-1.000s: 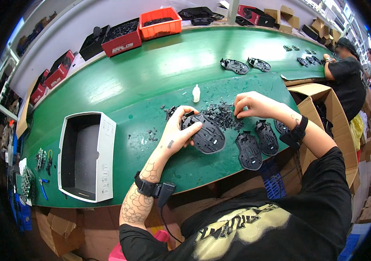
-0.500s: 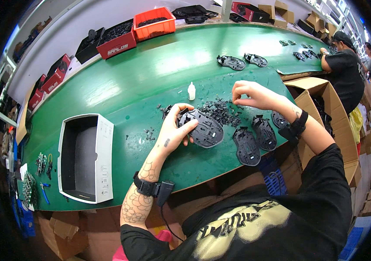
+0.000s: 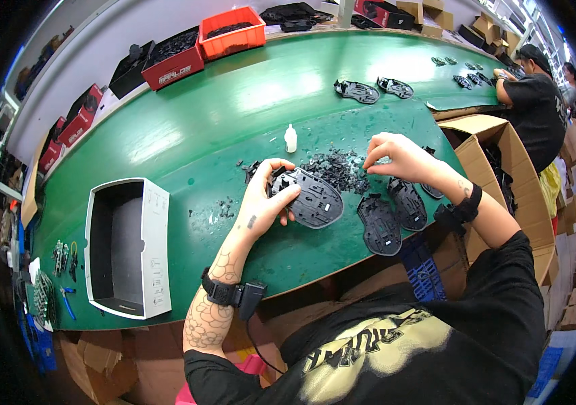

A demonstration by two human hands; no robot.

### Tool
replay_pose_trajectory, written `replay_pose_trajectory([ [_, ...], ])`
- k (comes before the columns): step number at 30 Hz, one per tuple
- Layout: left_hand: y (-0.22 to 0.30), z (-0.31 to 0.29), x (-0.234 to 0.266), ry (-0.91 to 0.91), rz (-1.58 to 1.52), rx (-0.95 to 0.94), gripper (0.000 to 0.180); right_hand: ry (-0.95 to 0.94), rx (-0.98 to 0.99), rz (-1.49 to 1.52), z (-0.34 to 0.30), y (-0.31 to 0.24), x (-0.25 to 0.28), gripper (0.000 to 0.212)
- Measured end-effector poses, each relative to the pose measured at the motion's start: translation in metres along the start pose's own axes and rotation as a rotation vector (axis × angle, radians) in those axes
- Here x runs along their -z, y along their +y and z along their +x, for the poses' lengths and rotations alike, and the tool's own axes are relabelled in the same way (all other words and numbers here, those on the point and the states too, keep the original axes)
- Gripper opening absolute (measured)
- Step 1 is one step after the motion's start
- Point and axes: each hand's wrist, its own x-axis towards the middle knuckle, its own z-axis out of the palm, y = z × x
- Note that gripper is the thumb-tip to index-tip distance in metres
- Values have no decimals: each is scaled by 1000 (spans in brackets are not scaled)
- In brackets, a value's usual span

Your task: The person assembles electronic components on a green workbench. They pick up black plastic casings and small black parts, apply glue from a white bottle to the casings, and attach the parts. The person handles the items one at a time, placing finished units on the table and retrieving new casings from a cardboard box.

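Left hand [image 3: 264,202] on black shell [image 3: 311,199]

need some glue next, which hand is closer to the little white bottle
Left. The left hand, holding the black shell, sits just below the white bottle; the right hand is farther off to its right.

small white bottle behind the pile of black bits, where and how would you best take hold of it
Grip the small white bottle around its body, just below the narrow cap, fingers coming from above. It stands upright and alone on the green table, with bare surface around it; only the pile of small black parts lies nearby.
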Motion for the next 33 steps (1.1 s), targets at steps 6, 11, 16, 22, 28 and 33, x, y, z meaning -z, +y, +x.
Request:
replay_pose_trajectory([
  [6,2,0,-1,-7,-9,19,41,-41,-29,19,4,-2,-11,8],
  [11,0,-2,-3,-11,13,-59,52,101,-21,183,12,-13,-9,11],
  [16,-4,-2,-2,-21,47,-113,51,155,17,499,28,-65,-14,10],
  [22,-4,-3,-1,-64,111,-147,52,47,-142,654,42,-63,-33,15],
  [28,-3,-3,-6,-45,75,-137,53,-49,-309,974,46,-58,-36,22],
  [33,-17,1,-1,70,68,-239,66,-40,-358,877,68,-25,-8,28],
])
